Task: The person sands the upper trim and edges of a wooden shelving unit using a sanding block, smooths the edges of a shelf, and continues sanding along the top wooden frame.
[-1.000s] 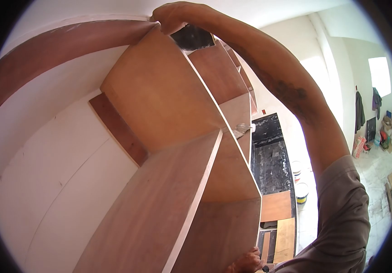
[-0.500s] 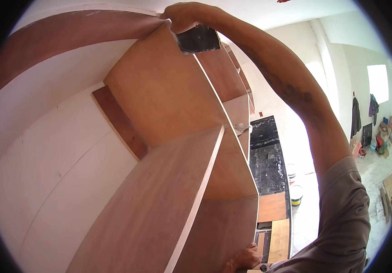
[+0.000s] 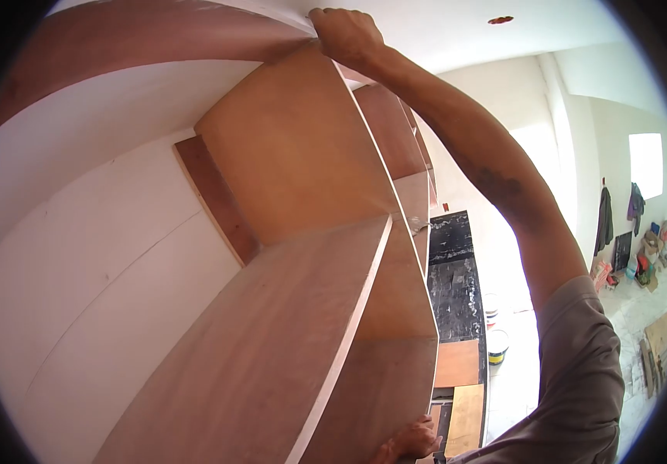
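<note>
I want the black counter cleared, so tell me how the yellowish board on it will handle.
The yellowish board is probably stiff, since its long edges look straight. Being flat, it would likely slide rather than roll on the black counter. It looks thin, so perhaps light for its size.

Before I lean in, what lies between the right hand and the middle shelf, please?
The head view shows a tan panel between the right hand and shelf.

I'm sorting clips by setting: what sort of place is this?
Probably a room being fitted out, perhaps a kitchen: there's a doorless wooden cabinet, what looks like a white-smudged black counter, and boards lying on it.
</note>
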`<state>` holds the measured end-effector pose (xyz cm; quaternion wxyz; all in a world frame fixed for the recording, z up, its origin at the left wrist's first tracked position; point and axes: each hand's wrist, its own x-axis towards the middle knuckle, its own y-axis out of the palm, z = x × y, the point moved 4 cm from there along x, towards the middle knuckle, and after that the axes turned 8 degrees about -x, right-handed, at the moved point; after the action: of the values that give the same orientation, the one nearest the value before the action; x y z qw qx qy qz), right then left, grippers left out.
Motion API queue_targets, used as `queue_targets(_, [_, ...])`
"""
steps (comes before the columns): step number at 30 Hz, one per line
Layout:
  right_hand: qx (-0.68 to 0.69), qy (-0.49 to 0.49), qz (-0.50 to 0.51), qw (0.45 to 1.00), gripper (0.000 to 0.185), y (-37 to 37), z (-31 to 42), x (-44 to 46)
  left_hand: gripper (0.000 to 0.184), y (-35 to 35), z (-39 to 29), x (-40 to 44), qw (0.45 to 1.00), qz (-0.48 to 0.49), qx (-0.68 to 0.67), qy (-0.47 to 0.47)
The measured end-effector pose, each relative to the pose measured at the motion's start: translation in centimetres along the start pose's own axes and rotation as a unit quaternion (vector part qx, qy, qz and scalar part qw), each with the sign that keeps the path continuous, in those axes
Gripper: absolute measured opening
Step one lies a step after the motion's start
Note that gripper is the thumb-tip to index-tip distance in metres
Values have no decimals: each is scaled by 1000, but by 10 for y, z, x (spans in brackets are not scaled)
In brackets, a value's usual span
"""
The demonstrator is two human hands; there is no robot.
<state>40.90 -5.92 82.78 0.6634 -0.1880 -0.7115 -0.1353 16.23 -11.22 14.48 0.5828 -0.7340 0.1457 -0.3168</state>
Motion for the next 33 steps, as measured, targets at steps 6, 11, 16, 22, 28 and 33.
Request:
queue_targets(6, [152,44,-51,986,37,20,13,-5,43,-25,-10,8,991,-81,-36,-101])
queue_targets(11, [254,3,-131,958,40,47,-5,-6,47,5,2,-1,988,-55,-31,-143])
queue_targets(16, [224,85,-27,970,42,48,-1,6,47,18,8,-5,986,-70,-51,-145])
queue_targets(22, [167,38,-91,981,32,-15,39,5,47,-5,0,3,987,-16,-48,-149])
queue_targets(28, [139,63,-73,986,33,29,23,17,51,16,4,-2,988,-63,-30,-138])
queue_targets(33, [190,38,-74,978,30,-22,42,1,51,26,12,-5,986,4,-54,-160])
